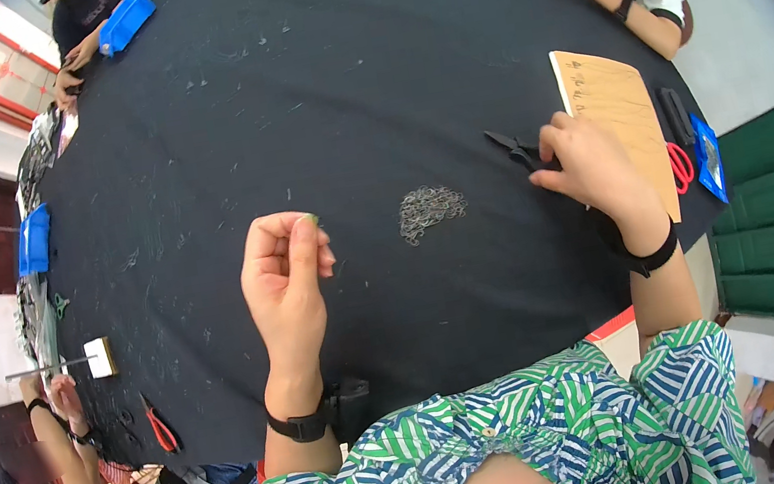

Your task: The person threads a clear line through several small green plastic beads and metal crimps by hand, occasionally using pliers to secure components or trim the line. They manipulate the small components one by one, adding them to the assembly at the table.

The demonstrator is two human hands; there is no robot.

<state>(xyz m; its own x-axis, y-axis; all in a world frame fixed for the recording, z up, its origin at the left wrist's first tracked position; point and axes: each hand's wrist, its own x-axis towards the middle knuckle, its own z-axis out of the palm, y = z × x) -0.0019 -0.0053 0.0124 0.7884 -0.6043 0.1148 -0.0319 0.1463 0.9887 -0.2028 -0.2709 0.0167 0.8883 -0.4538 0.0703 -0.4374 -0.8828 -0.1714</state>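
Observation:
My left hand [286, 273] is raised over the black cloth, left of the middle. Its thumb and forefinger are pinched together; a small greenish spot shows at the tips, and I cannot make out what they hold. To its right lies a loose pile of small metal wire pieces [430, 212], possibly hooks or links. My right hand [587, 160] hovers at the right, thumb and forefinger apart, beside a small black cutting tool [514, 150]. The fingers partly hide this tool's handles, and whether they touch it I cannot tell.
A tan cardboard sheet [626, 118] with handwriting lies under and beyond my right wrist, near red-handled scissors [680, 166] and a blue packet [708, 159]. Red-handled pliers [161, 428], a white block [100, 357] and blue trays [33, 240] line the left. Other people sit around the table.

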